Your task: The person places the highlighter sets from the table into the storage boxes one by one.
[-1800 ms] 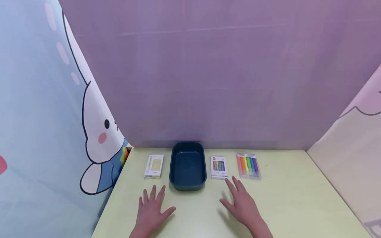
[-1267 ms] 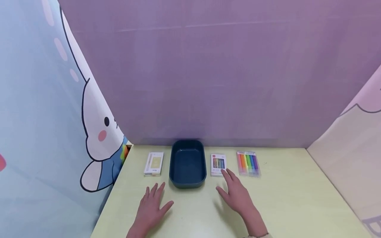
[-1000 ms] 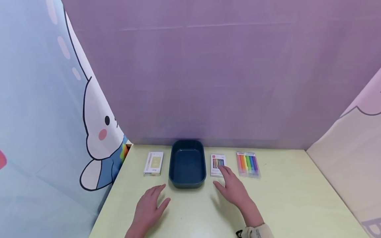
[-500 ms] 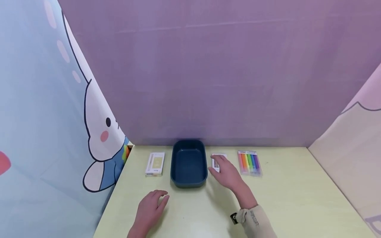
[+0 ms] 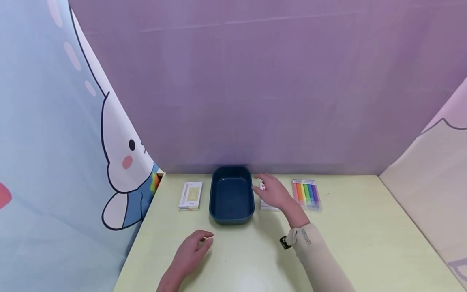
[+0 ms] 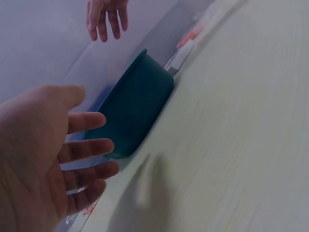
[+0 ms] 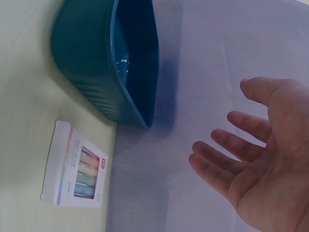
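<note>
A dark teal plastic basin stands against the back of the table. My right hand hovers near its right rim, above a small white box of colored pens that it partly covers. In the right wrist view that box lies apart from the hand, whose fingers are loosely bent around nothing. Low over the table in front of the basin, my left hand has relaxed, slightly bent fingers and holds nothing. In the left wrist view the basin sits beyond the left hand.
A white box with a yellow panel lies left of the basin. A clear pack of rainbow highlighters lies to the right. A purple cloth hangs behind the pale table, with patterned cloths at both sides.
My right hand has moved forward and left, from in front of the small white pen box to above it beside the basin. The left hand's spread fingers have drawn together and bent.
</note>
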Demonstrator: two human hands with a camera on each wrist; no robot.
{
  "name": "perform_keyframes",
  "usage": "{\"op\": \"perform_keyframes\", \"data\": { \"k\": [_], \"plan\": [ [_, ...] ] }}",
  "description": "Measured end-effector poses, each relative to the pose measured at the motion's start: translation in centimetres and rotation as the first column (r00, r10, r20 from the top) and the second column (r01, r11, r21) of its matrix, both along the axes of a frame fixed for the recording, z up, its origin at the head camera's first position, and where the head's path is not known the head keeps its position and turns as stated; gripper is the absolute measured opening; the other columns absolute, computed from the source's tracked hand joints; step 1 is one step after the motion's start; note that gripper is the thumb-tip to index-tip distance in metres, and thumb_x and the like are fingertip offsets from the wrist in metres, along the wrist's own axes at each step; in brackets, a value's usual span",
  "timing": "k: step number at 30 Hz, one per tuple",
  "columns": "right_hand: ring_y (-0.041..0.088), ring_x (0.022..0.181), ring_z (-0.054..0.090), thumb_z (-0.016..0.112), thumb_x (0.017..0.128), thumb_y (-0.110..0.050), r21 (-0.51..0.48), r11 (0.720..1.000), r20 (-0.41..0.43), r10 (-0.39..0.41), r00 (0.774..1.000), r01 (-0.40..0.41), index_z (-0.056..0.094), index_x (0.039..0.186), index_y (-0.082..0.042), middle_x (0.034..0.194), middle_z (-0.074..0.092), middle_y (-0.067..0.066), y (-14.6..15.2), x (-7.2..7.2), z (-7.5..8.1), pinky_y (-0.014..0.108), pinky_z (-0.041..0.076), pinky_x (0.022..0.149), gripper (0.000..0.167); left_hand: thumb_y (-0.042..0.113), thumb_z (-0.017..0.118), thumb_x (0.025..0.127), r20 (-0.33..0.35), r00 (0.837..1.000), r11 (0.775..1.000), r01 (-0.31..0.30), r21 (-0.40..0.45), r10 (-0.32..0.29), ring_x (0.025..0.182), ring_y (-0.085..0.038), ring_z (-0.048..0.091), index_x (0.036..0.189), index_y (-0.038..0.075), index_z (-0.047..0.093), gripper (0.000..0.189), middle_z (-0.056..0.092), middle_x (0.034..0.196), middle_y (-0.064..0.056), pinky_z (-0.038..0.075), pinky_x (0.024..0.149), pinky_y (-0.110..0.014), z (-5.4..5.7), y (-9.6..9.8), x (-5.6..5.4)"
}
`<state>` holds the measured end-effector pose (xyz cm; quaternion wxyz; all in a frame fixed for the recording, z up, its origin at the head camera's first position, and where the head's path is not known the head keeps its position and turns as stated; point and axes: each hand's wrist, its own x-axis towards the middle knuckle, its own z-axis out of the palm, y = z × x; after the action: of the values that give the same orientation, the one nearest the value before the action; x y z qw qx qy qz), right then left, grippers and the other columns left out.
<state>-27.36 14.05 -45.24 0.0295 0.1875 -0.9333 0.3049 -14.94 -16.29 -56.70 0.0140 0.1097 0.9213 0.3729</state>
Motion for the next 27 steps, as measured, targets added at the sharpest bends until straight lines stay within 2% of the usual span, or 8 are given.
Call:
{"op": "perform_keyframes", "data": {
  "k": [2,7,12,19,24,27],
  "plan": [
    [0.026,0.101,0.059,0.060,0.097,-0.031,-0.002,1.000,0.019,0.007,1.000,-0.007,0.055,0.134,-0.005,0.132,0.055,0.013,-0.1,-0.6,0.1,0.043,0.049,0.086,0.046,0.034,0.054,0.100,0.020,0.999,0.998,0.040,0.056,-0.041,0.096,-0.011,0.060,0.117,0.016,0.068,0.027,0.063,0.111,0.007,0.050,0.080,-0.036,-0.2,0.3,-0.2],
    [0.032,0.109,0.058,0.059,0.098,-0.030,-0.022,1.000,0.065,0.017,0.998,-0.015,0.053,0.135,-0.001,0.133,0.055,0.014,-0.2,-2.2,0.2,0.045,0.047,0.091,0.048,0.032,0.055,0.100,0.035,0.991,0.976,0.121,0.183,-0.129,0.092,-0.008,0.061,0.117,0.012,0.067,0.028,0.065,0.107,0.005,0.050,0.077,-0.030,-0.5,1.4,-0.6],
    [0.037,0.113,0.056,0.057,0.099,-0.028,-0.080,0.997,0.111,0.014,0.994,-0.005,0.047,0.139,0.000,0.139,0.049,0.018,-0.1,-3.9,-0.3,0.047,0.046,0.093,0.050,0.033,0.057,0.099,0.044,0.987,0.969,0.141,0.205,-0.153,0.086,-0.007,0.059,0.112,0.013,0.068,0.026,0.065,0.097,0.010,0.049,0.075,-0.029,-0.6,2.4,-0.9],
    [0.040,0.115,0.054,0.058,0.098,-0.019,-0.209,0.977,0.157,-0.001,0.988,0.034,0.043,0.141,0.001,0.142,0.044,0.023,0.0,-5.1,-2.7,0.048,0.046,0.092,0.049,0.032,0.057,0.099,0.112,0.975,0.958,0.161,0.235,-0.192,0.083,-0.007,0.058,0.110,0.013,0.069,0.025,0.066,0.095,0.006,0.048,0.072,-0.028,-0.6,3.6,-0.7],
    [0.040,0.126,0.045,0.058,0.099,-0.020,-0.307,0.948,0.204,-0.016,0.979,0.079,0.039,0.147,-0.005,0.144,0.042,0.023,-0.7,-5.5,-4.7,0.052,0.043,0.094,0.054,0.029,0.056,0.099,0.141,0.971,0.947,0.145,0.285,-0.191,0.082,-0.008,0.058,0.111,0.012,0.069,0.024,0.066,0.096,0.002,0.048,0.071,-0.027,-1.0,3.5,0.1],
    [0.038,0.128,0.044,0.058,0.098,-0.021,-0.357,0.925,0.237,-0.047,0.970,0.132,0.041,0.146,-0.007,0.142,0.045,0.022,-1.0,-5.5,-5.6,0.053,0.042,0.095,0.053,0.029,0.056,0.100,0.146,0.969,0.937,0.148,0.315,-0.202,0.081,-0.009,0.058,0.111,0.012,0.069,0.024,0.066,0.096,0.001,0.047,0.070,-0.027,-1.3,3.5,0.3]
  ]
}}
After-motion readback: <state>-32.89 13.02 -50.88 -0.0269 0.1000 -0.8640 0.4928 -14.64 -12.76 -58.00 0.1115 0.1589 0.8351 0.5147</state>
